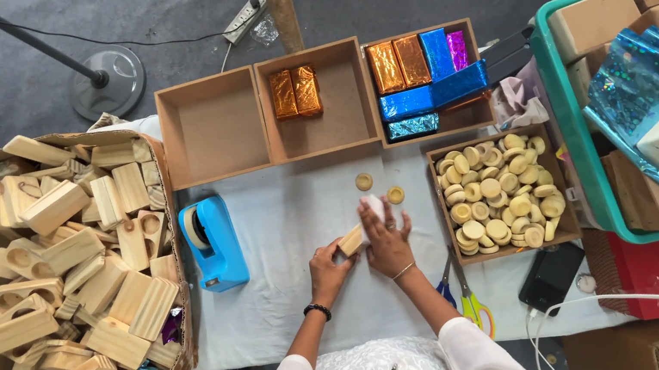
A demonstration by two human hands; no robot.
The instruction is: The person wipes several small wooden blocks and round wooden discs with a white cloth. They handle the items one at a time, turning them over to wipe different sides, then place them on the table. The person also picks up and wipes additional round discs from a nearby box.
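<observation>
Both hands meet on one wood block, mid-surface, right of the tape dispenser

Left hand (328, 267) pinches the block's (351, 240) near end, right hand (386, 241) is cupped over the far end with something white (373, 206) under the fingers, so each grip is closed on the block. Its long axis runs up and right, away from the blue dispenser (214, 242). Two wood discs (379, 188) lie just beyond; the disc tray (432, 200) is further right. White-cloth surface (291, 205), grey floor, pretty cluttered.

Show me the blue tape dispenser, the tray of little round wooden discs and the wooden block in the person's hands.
blue tape dispenser (217, 248), head view, on its blue body.
tray of round wooden discs (443, 144), head view, on its upper rim.
wooden block (352, 241), head view, on its bare end between both hands.
</observation>
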